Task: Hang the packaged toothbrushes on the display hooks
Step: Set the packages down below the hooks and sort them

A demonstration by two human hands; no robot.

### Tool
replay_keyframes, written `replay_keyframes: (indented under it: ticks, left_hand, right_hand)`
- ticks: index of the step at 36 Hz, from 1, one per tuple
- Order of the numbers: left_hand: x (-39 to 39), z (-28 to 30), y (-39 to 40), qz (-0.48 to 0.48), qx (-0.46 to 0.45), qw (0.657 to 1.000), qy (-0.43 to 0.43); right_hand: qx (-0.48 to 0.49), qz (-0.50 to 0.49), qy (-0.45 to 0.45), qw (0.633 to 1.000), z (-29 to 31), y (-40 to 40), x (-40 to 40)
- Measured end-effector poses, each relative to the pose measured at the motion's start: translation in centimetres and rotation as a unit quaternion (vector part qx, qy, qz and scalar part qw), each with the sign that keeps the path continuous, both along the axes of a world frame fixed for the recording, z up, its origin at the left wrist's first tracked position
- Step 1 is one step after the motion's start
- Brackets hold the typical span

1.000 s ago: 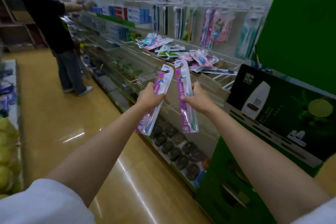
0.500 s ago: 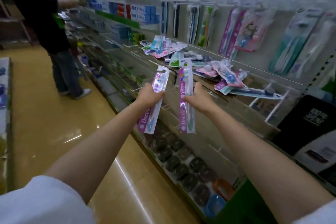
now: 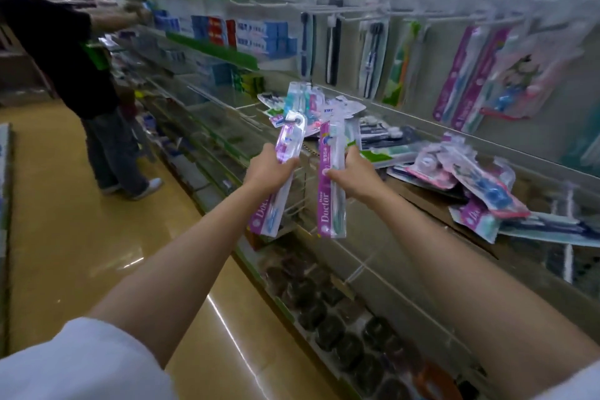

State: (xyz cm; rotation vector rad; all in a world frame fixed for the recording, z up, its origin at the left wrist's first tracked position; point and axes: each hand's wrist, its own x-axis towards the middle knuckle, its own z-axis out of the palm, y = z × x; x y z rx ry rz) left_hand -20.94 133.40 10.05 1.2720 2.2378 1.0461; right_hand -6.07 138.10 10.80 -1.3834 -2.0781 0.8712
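Far left of the aisle there's another person (image 3: 81,75) in dark clothes reaching at the shelves, well apart from the action. Moving right, the left hand (image 3: 268,169) is curled round a purple toothbrush pack (image 3: 276,172), gripping it around the middle, tilted with the hang-tab end up and leaning right. Just beside it, the right hand (image 3: 352,177) grips a second purple pack (image 3: 329,178), this one close to upright, tab on top. Both packs are in the air in front of the shelf (image 3: 422,204), not on any hook yet.

Past the hands there's a loose pile of packaged toothbrushes (image 3: 470,178) lying on the shelf, and above that the row of display hooks (image 3: 406,18) with packs already hanging, including two matching purple ones (image 3: 461,75) further right.

My take on doing this bit well: do one pack at a time. Slide the grip lower so the tab hole is clear of the fingers, turn the pack to face out like the ones already up, then line the hole up with the hook tip and push straight back along the wire. Matching purple with purple seems the sensible spot. The blister plastic looks slick and bendy — pinch firmly, but don't bend the tab.
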Motion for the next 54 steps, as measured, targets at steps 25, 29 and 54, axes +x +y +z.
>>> replay_keyframes:
  ticks: [25,29,54]
  left_hand:
    - [-13.7,4.7,16.4,-0.143,-0.004,0.987,-0.078]
    - [-14.2,5.6,18.6,-0.151,-0.017,0.985,-0.084]
    - [-18.9,4.7,29.0,-0.333,-0.002,0.94,0.066]
  right_hand:
    - [0.032,-0.138,0.046,0.989,3.4,13.8,-13.3]
    - [0.037,-0.155,0.068,0.985,4.4,15.4,-13.8]
    - [0.089,-0.379,-0.099,0.916,3.4,19.4,-17.9]
